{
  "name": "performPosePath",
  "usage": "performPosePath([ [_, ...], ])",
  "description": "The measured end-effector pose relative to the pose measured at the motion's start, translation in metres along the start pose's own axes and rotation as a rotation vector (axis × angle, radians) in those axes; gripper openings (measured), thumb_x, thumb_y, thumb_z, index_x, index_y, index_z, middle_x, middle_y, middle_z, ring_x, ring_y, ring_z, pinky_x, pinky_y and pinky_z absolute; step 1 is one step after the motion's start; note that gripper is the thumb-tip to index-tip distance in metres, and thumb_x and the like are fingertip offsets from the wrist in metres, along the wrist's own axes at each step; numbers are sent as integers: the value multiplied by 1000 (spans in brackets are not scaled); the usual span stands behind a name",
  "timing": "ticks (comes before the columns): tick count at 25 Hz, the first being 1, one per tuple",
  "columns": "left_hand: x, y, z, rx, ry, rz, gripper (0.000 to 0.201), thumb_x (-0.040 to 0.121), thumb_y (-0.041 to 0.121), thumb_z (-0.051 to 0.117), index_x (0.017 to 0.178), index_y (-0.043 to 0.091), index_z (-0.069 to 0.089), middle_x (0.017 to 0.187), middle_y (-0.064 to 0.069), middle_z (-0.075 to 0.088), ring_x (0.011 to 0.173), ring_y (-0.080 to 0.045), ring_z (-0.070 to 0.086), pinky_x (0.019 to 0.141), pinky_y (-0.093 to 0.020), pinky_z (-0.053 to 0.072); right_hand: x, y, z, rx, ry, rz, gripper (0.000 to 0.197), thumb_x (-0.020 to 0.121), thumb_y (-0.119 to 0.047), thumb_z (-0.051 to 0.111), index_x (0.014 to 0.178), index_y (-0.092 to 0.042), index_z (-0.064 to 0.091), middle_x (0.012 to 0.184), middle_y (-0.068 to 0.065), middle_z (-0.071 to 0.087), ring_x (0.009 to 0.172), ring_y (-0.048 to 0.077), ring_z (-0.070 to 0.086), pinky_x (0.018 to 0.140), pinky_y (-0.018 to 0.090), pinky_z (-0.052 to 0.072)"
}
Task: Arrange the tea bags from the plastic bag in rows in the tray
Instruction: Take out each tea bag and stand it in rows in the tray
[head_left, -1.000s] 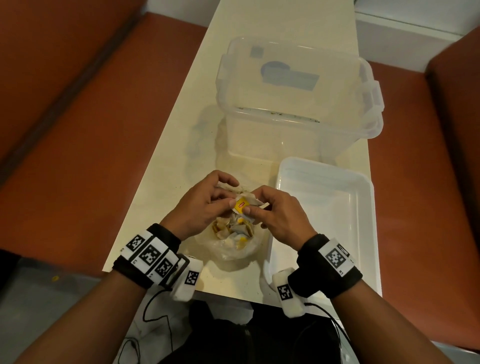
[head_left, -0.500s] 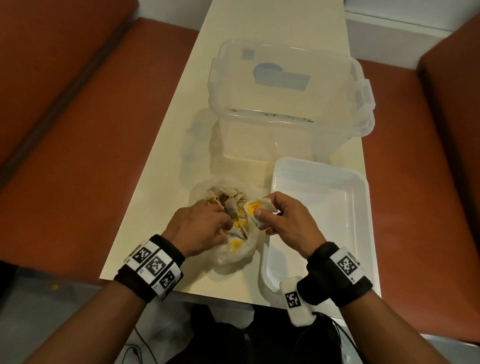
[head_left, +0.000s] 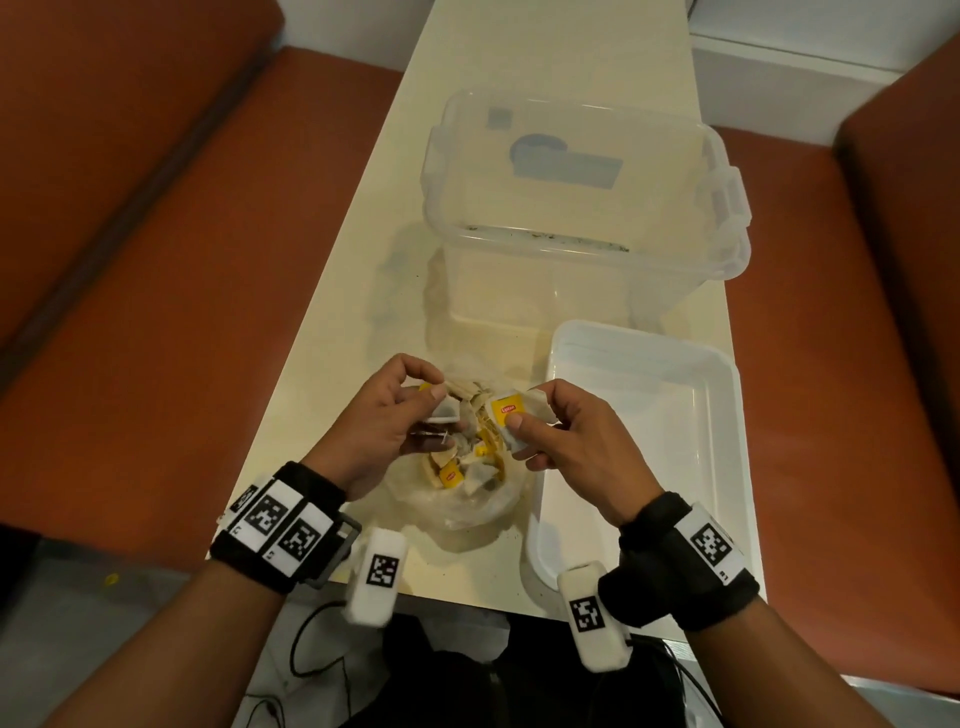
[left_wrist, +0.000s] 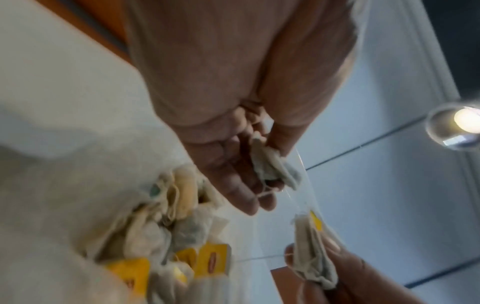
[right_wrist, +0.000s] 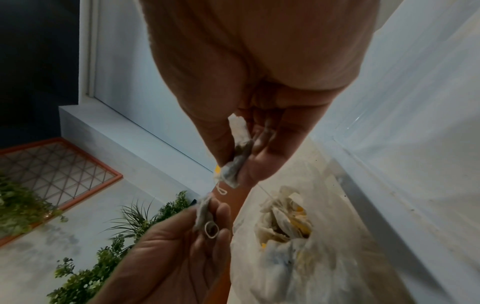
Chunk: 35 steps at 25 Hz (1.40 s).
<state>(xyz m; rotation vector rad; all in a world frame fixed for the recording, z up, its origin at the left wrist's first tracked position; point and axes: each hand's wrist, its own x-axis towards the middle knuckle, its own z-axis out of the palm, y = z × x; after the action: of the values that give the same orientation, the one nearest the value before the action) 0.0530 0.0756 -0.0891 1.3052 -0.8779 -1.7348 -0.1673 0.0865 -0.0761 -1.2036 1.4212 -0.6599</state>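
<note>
Both hands are lifted just above the open plastic bag (head_left: 467, 499), which lies on the pale surface (head_left: 332, 322) at about 6 o'clock from the big clear tub (head_left: 582, 208). The left hand (head_left: 379, 436) pinches one tea bag (head_left: 445, 411) between thumb and fingers. The right hand (head_left: 571, 441) pinches another tea bag (head_left: 519, 415), yellow tag facing up, its thumb pressed on the near end. The two hands are held slightly apart, each clamped on its own bag. In my judgement this is a separating pull: threads trail from both bags in the wrist views (a loop of string hangs by the left fingers (left_wrist: 241, 195)), so the strings are likely snagged and need teasing loose before either bag can go down flat.

The rest of the tea bags (head_left: 467, 462) sit heaped in the plastic bag's mouth, papers and tags jumbled together. The white tray (head_left: 727, 467) lies at 3 o'clock from that heap, touching or just beside the plastic bag, with nothing in it that I can see, so the rows are not yet begun. Its place next to the right hand makes a short carry for the bag held there. Pinching by the paper rather than the string looks sensible, since a dangling bag would swing and land crooked.
</note>
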Motion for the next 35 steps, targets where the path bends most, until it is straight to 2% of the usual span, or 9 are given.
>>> performPosePath([
  [3,-2,-6,13,-204,29,-151,21,103,24,50,112,10,63,98,-14,68,79,-21,71,69,-34,59,-5,-6,2,51,-4,12,23,94,-20,68,106,0,64,98,13,75,75,24,75,67,34,60],
  [6,-7,-9,26,-201,-110,-163,49,90,49,58,121,12,65,104,-10,70,87,-23,69,74,-37,56,-11,-12,4,116,-13,13,15,97,-17,63,105,-5,69,96,13,75,74,24,74,66,33,59],
  [10,-14,-8,48,-19,-204,-67,31,78,26,75,106,18,66,88,-1,66,72,-13,64,58,-25,54,-22,-15,-4,77,54,-20,20,93,-25,69,100,-7,68,95,17,69,65,21,71,59,31,53],
  [14,-10,-9,68,-132,-196,-142,25,80,17,74,104,16,68,89,-3,72,79,-18,70,56,-22,56,-31,-15,-25,181,111,-4,20,95,-27,66,95,-6,65,84,11,73,64,19,67,57,29,51],
  [18,-1,-8,86,-184,-203,-148,28,91,5,64,115,19,69,91,-5,72,71,-14,66,52,-21,52,-35,-11,-47,279,174,22,18,97,-27,62,95,-10,66,87,4,70,72,13,63,65,30,52],
  [21,4,-8,92,-135,-176,-155,30,94,2,56,106,23,73,85,0,69,63,-8,60,48,-20,47,-31,-5,-64,372,211,72,15,98,-28,59,100,-16,67,98,3,72,86,14,66,76,31,55],
  [25,10,-7,102,-74,-137,-161,18,92,18,66,107,23,74,84,0,67,66,-8,57,50,-20,43,-25,-1,-74,434,197,130,12,98,-23,60,103,-16,69,88,6,74,73,13,69,64,23,57],
  [28,12,-9,115,-27,-143,-163,33,81,39,73,110,22,73,80,4,67,63,-5,55,51,-19,41,-24,-3,-72,379,157,94,14,98,-19,61,110,-15,68,82,6,75,69,13,70,64,24,58],
  [35,30,-1,119,-334,-257,-483,16,82,35,71,78,20,68,69,6,50,46,-3,38,35,-12,27,-28,-21,-93,315,-48,-7,35,100,-4,47,126,-20,65,96,13,75,75,19,68,68,28,57],
])
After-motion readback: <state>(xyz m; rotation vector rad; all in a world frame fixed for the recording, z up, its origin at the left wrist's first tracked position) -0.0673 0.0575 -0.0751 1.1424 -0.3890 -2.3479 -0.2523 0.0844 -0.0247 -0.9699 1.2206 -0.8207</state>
